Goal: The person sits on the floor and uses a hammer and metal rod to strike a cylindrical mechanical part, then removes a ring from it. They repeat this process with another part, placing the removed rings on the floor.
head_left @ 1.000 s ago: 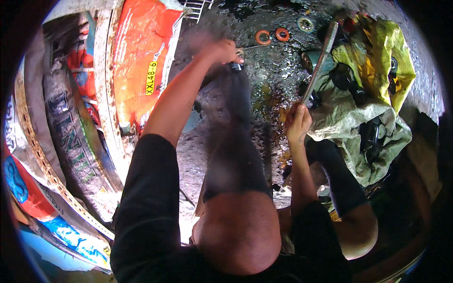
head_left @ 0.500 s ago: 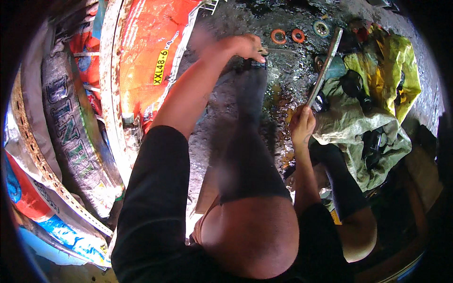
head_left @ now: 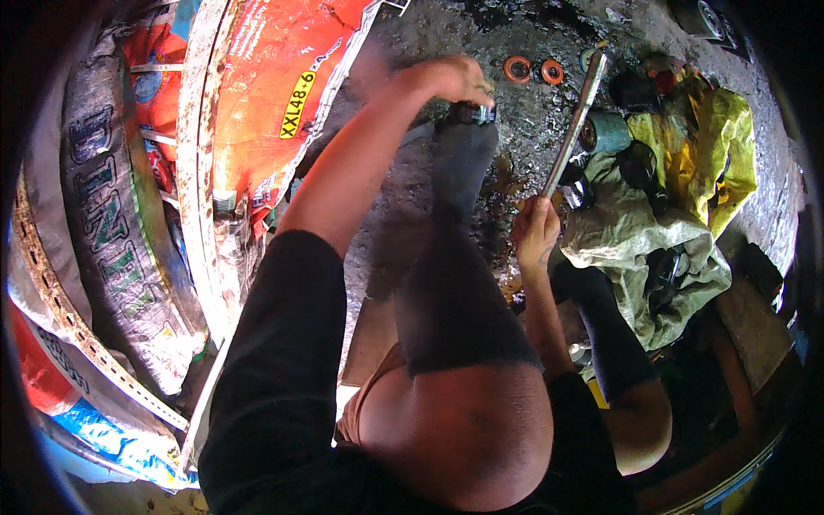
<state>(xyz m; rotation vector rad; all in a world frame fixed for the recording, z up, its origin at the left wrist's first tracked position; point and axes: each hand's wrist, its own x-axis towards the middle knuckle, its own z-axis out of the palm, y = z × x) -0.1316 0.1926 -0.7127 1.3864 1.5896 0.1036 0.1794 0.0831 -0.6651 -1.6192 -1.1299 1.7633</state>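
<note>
My right hand (head_left: 536,230) is wrapped round the lower end of a long metal bar (head_left: 577,120). The bar slants up and to the right over the floor. At the tip of my dark-covered foot (head_left: 468,150), my left hand (head_left: 463,81) is bent down with its fingers curled. Beneath those fingers sits a dark ridged part (head_left: 477,112), partly covered by the hand; its kind cannot be made out. Just right of the left hand lie two orange rings (head_left: 517,69) on the floor, with a small dark piece between them.
A teal cylinder (head_left: 606,132) stands right of the bar. Beside it lie a grey-green sack (head_left: 618,227) with black parts and a yellow bag (head_left: 731,146). Along the left, orange sacks (head_left: 283,94) stand by a rusty metal frame (head_left: 197,129). The floor (head_left: 481,34) looks dark and wet.
My view has shifted slightly. The bar's top has moved left and now covers most of a pale ring. My left hand remains at the foot, with the ridged part under it showing more.
</note>
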